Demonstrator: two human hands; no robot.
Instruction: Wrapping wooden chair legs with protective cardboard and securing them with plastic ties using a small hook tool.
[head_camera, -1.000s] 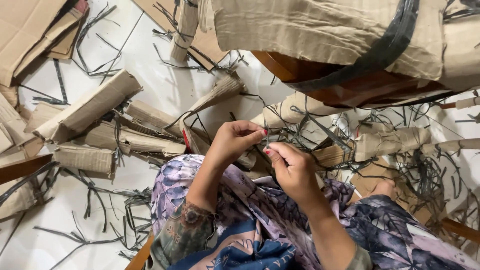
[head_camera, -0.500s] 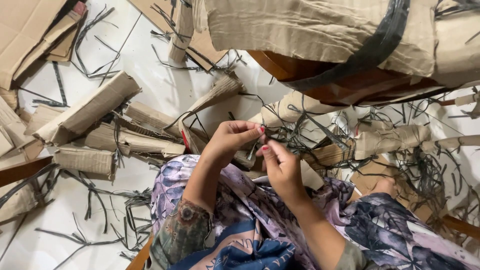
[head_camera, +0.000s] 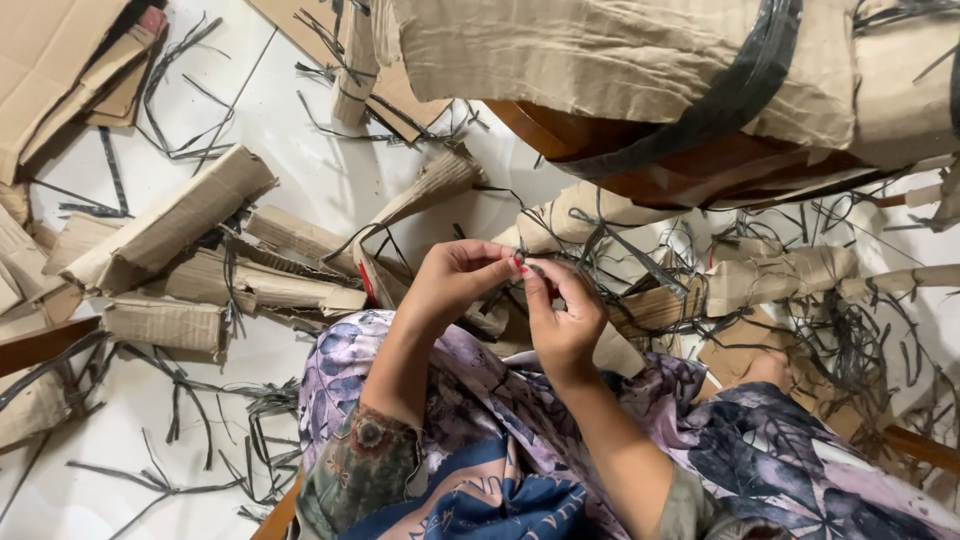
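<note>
My left hand (head_camera: 460, 278) and my right hand (head_camera: 565, 315) meet fingertip to fingertip above my lap. Both pinch a thin dark strap (head_camera: 640, 262) that runs off to the right toward a tangle of similar straps. The pinched end is mostly hidden by my fingers. Just above, a wooden furniture piece (head_camera: 700, 165) is wrapped in corrugated cardboard (head_camera: 600, 60) and bound by a black band (head_camera: 740, 95).
Torn cardboard rolls and sheets (head_camera: 170, 225) lie over the white floor (head_camera: 310, 170) at left. Cut dark straps (head_camera: 180, 400) are scattered all around. More wrapped wooden parts (head_camera: 790, 275) lie at right. My patterned clothing (head_camera: 480, 450) fills the bottom.
My hands have drawn closer together until the fingertips touch on the strap. The right hand rose slightly toward the left hand.
</note>
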